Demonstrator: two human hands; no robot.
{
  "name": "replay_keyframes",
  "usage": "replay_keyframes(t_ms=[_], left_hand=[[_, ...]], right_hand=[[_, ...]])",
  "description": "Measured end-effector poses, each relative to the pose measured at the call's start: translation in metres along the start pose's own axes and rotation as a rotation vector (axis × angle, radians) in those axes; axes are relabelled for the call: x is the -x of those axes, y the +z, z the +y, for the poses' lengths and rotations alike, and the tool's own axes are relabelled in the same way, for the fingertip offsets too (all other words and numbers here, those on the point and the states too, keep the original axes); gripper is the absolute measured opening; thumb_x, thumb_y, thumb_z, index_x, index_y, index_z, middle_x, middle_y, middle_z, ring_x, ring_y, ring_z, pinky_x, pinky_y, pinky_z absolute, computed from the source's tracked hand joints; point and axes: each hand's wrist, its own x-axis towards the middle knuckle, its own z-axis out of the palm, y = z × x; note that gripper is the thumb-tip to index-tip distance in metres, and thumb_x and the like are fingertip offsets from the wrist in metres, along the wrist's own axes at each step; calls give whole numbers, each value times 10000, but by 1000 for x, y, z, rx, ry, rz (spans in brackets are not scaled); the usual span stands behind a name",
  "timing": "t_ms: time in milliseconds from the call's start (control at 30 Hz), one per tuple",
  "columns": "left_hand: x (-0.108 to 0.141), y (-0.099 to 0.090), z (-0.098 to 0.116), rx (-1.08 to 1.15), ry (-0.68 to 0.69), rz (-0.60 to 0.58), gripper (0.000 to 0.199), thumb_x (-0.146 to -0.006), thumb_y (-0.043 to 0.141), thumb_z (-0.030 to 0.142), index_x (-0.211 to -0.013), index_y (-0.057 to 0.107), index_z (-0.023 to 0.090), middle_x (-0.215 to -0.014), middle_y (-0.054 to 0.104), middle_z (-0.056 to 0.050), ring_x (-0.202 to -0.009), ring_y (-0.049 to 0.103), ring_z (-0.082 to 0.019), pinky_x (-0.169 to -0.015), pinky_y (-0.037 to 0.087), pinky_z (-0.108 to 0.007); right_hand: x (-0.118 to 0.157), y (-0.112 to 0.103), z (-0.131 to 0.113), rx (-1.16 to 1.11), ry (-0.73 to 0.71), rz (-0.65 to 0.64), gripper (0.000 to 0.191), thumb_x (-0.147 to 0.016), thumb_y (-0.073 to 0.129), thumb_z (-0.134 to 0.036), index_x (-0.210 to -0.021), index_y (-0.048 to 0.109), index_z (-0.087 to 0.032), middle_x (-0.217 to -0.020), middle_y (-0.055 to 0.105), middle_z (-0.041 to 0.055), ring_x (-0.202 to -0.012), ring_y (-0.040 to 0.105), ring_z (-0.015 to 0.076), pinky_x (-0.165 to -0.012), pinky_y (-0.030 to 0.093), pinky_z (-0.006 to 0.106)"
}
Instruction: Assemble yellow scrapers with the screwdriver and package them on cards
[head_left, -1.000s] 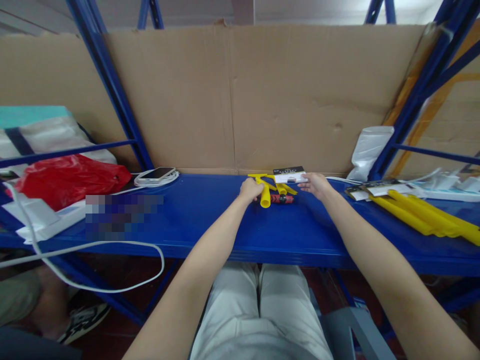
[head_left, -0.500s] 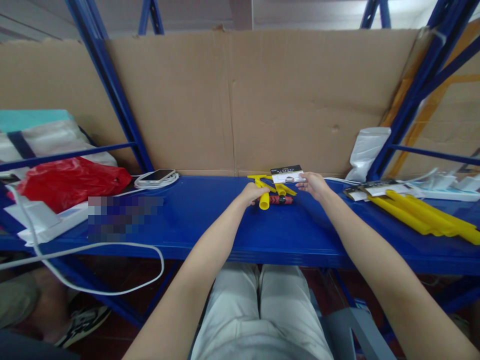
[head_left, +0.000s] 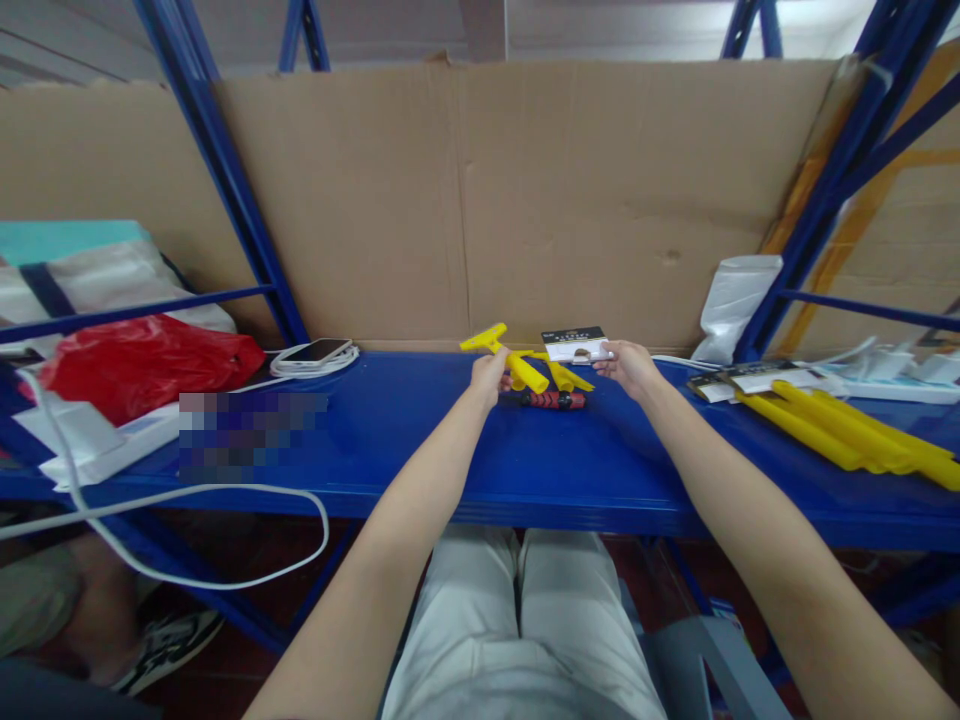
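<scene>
Head view, frame centre: a yellow T-handled tool is gripped by the left hand; a packaging card is pinched by the right hand; alignment is judged the next requirement.

Left hand around a yellow T-shaped tool, right hand on a packaging card above the blue shelf.

Bare forearms without sleeves, pale grey-white trousers on the legs
</scene>
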Motion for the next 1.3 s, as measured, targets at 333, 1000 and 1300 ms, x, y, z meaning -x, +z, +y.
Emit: replay_keyframes(t_ms=[333,1000,1300], left_hand=[[-10,-6,2,272,-7,167,217,-839,630,329,-894,553,133,-569,530,48,-335,429,-27,-370,317,-147],[-6,4,-4,26,-5,-236,153,-745,688,265,-738,556,188,-511,558,43,-433,496,-67,-477,383,-175],[10,10,-7,-6,87,-353,96,-652,755,225,-708,692,180,-648,689,-41,-636,613,-165,-557,422,-243]], right_hand=[[1,2,-1,-9,-10,-68,159,-839,459,-67,-717,514,-152,-518,591,23,-400,510,84,-446,445,189],[13,24,12,14,-73,-211,197,-837,550,-79,-661,537,-167,-568,625,-4,-455,554,59,-500,479,152],[25,34,11,8,-92,-204,245,-857,508,-59,-638,522,-170,-551,612,-5,-459,554,63,-549,499,170]])
